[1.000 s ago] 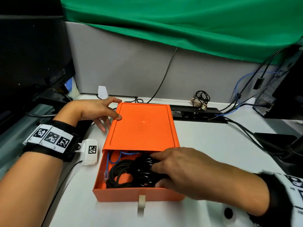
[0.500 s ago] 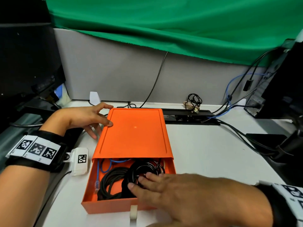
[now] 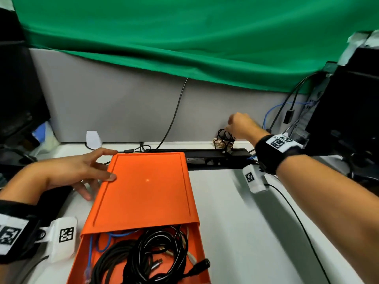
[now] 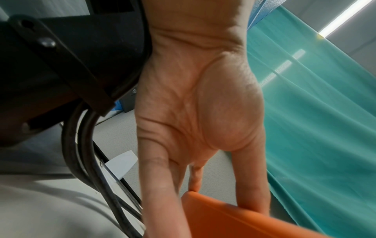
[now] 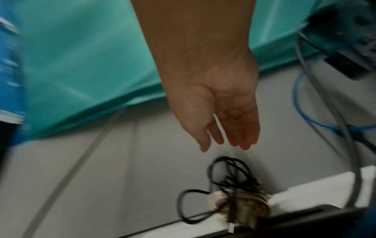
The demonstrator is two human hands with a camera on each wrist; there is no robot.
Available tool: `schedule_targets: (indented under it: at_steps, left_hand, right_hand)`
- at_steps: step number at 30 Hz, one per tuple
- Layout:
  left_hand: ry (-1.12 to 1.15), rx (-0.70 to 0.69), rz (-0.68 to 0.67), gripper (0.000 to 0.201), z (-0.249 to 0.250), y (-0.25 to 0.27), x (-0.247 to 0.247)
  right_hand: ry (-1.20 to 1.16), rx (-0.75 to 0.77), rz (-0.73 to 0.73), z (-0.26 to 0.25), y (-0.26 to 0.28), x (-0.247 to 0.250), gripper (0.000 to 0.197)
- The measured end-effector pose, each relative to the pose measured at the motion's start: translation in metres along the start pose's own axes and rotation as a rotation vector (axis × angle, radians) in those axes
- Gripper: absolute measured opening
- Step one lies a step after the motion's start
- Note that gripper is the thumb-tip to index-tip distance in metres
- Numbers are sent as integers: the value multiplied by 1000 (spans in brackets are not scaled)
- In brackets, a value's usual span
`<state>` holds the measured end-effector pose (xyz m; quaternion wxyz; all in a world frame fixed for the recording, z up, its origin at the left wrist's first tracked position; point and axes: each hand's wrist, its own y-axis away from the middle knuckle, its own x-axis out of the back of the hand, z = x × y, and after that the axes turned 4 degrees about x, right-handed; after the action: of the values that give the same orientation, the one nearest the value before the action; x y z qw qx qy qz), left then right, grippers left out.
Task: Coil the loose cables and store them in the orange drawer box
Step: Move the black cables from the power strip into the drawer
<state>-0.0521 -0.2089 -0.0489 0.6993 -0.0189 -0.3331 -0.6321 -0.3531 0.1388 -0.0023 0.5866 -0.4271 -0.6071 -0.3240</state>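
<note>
The orange drawer box (image 3: 143, 187) lies mid-desk with its drawer pulled out toward me. Coiled black cables (image 3: 147, 255) and a blue cable (image 3: 102, 240) lie in the drawer. My left hand (image 3: 82, 175) rests on the box's far left corner, thumb on the lid and fingers straight down its side (image 4: 162, 185). My right hand (image 3: 240, 125) hovers at the back wall just above a small tangled bundle of black and beige cables (image 3: 224, 140). In the right wrist view its fingers (image 5: 234, 133) are straight and hold nothing above the bundle (image 5: 230, 198).
A black power strip (image 3: 217, 159) runs along the back of the desk behind the box. Black and blue cables (image 3: 274, 111) hang by the dark computer case (image 3: 348, 111) at the right. A monitor (image 3: 18, 95) stands at the left. A thin black cable (image 3: 174, 115) climbs the grey partition.
My right hand left the coiled cables in the drawer and reached to the back right, above the tangled bundle. The left hand stayed on the box.
</note>
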Motion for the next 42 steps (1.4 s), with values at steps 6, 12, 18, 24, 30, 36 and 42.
schedule_targets:
  at_steps: [6, 12, 18, 24, 30, 36, 42]
  left_hand:
    - [-8, 11, -29, 66, 0, -6, 5]
    - [-15, 0, -35, 66, 1, -5, 4]
    - [-5, -14, -39, 66, 7, 3, 1]
    - [32, -4, -12, 68, 13, 9, -5]
    - [42, 12, -9, 71, 12, 11, -5]
    - [31, 20, -15, 73, 14, 15, -6]
    - [33, 25, -29, 75, 13, 15, -4]
  right_hand:
    - [-3, -31, -139, 8, -35, -35, 35]
    - [-158, -33, 9, 15, -40, -35, 24]
    - [-636, -59, 137, 11, -12, 16, 25]
    - [-930, 305, -83, -62, 89, 69, 14]
    - [-901, 756, -372, -140, 222, 70, 25]
    - [-444, 1052, -343, -168, 279, 7, 29]
    - [-401, 1051, -413, -168, 293, 7, 30]
